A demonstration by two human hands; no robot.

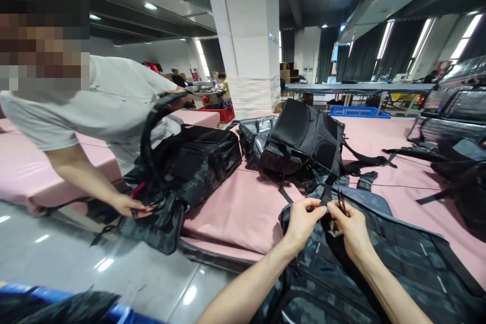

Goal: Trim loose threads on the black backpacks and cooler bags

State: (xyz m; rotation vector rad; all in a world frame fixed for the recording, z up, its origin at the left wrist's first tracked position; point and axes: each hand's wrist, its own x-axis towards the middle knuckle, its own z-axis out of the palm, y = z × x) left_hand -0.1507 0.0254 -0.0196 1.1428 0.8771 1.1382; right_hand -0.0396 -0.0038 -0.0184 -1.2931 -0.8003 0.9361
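A dark camouflage backpack (391,248) lies spread out in front of me on the pink-covered table. My left hand (305,223) is closed in a pinch on the backpack's black edge near its top. Close beside it, my right hand (351,230) has thumb and finger at the same edge, with small dark thread snips (342,202) in its grip, their tips pointing up. A pale scrap or tag (334,229) shows under the right hand; what it is I cannot make out. The fingertips of both hands nearly touch.
Black backpacks (304,136) are heaped just beyond, one with a silver lining (261,136). To the left a co-worker in a white shirt (117,93) handles another camouflage backpack (197,162). More bags (463,177) lie at right. A blue crate (359,111) stands behind the pink table (243,207).
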